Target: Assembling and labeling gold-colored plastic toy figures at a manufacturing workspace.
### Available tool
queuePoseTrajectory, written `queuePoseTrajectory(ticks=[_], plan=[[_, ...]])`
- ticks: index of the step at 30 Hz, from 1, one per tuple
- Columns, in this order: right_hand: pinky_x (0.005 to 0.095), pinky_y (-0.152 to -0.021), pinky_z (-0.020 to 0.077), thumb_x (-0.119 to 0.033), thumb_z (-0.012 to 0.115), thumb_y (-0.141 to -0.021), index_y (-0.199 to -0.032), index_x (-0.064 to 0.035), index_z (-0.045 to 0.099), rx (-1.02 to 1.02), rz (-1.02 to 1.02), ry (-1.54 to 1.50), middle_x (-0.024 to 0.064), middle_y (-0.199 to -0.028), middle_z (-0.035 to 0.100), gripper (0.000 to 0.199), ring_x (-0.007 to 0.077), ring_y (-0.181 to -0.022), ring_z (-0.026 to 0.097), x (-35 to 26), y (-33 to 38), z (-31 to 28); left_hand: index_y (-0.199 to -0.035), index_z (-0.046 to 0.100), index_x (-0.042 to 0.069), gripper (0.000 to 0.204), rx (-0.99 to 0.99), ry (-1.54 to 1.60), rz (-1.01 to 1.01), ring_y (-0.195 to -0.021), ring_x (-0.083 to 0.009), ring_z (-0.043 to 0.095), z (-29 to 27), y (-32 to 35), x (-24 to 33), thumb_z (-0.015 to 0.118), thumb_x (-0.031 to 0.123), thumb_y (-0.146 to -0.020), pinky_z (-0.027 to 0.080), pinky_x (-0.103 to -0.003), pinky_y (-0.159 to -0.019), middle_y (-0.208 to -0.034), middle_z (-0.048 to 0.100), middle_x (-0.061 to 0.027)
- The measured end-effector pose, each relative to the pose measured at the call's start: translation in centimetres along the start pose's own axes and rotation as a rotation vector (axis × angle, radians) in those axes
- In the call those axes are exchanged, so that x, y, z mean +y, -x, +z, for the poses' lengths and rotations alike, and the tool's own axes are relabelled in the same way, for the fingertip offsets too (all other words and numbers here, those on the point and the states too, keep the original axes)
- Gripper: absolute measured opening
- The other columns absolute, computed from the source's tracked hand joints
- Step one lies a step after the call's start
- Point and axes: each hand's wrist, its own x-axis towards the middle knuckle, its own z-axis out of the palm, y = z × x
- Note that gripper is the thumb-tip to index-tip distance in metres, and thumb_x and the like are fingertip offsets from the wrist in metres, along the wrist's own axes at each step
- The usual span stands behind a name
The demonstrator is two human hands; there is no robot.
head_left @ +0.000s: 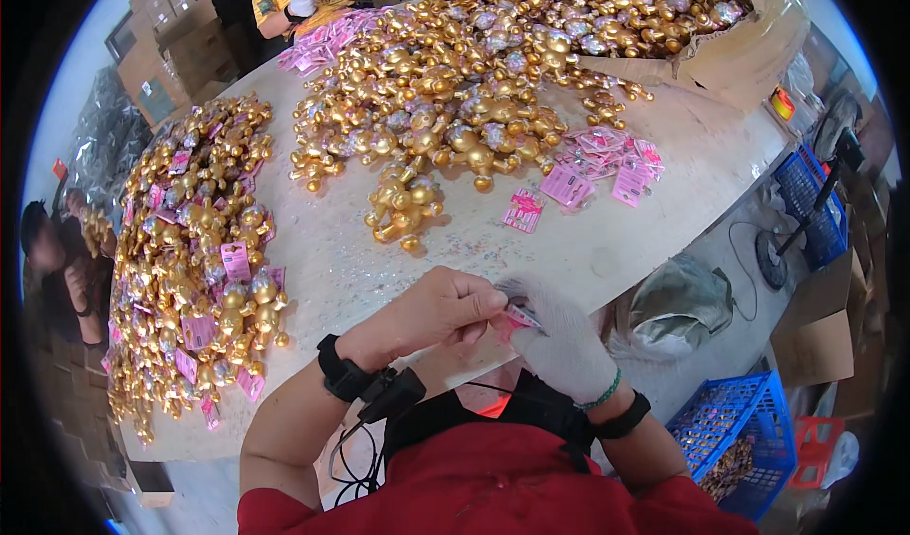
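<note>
Over the near edge of the table, my two hands meet in front of my body. My right hand (pixel 566 344), in a whitish knit glove, is closed on a small pink card (pixel 520 317). My bare left hand (pixel 438 309) is closed in a pinch beside the card; what lies between its fingertips is hidden. Just beyond them, a small cluster of shiny gold figures (pixel 403 203) lies at the front of a large heap of gold figures (pixel 427 108). To the right of the cluster are a single pink card (pixel 523 211) and a loose pile of pink cards (pixel 602 161).
Gold figures with pink cards attached (pixel 194 270) pile along the table's left side. A torn carton (pixel 730 66) of figures stands at far right. Blue crates (pixel 739 435) and an open carton (pixel 817 322) sit right of the table. One person (pixel 308 0) works opposite, another (pixel 66 270) at left.
</note>
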Motion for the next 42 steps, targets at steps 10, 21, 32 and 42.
queuePoseTrajectory(ticks=[10,21,32,42], plan=[[0.0333,-0.077,0.0485,-0.014,0.064,-0.08,-0.109,-0.0022,0.056,-0.023,0.034,-0.013,0.0134,-0.092,0.061,0.032,0.021,-0.087,0.061,-0.9,-0.6,1.1,-0.082,0.067,0.003,0.046,0.05,0.205,-0.098,-0.051,-0.0049,0.048,-0.9,0.3,-1.5,0.054,0.045,-0.096,0.037,-0.02,-0.046,-0.06,0.056,0.0015],[0.0368,-0.071,0.0486,-0.014,0.065,-0.082,-0.094,-0.0017,0.065,0.07,-0.314,0.579,0.0132,-0.089,0.065,0.017,0.0306,-0.08,0.061,1.3,-0.2,1.4,-0.079,0.062,0.001,0.042,0.354,-0.441,0.133,-0.058,-0.0202,0.055,-1.0,0.9,-2.6,0.053,0.038,-0.097,0.045,-0.034,-0.058,-0.066,0.059,-0.0079],[0.0242,-0.058,0.0425,-0.009,0.059,-0.083,-0.091,0.0035,0.065,0.006,0.153,-0.04,0.003,-0.073,0.059,0.016,0.0089,-0.065,0.053,-0.3,-0.8,0.9,-0.132,0.045,0.003,0.06,0.854,-0.946,-0.028,-0.106,-0.0377,0.055,-9.6,-3.9,-3.6,0.07,0.027,-0.082,0.048,-0.044,-0.088,-0.119,0.049,-0.0219],[0.0231,-0.054,0.0397,-0.009,0.058,-0.084,-0.092,0.0046,0.065,0.12,0.302,-0.269,0.0019,-0.07,0.056,0.017,0.0078,-0.061,0.05,1.3,-0.8,0.3,-0.128,0.054,0.002,0.043,0.917,-0.047,0.347,-0.076,-0.0174,0.061,-14.0,-2.5,-5.5,0.054,0.03,-0.095,0.051,-0.029,-0.07,-0.096,0.062,-0.0058]])
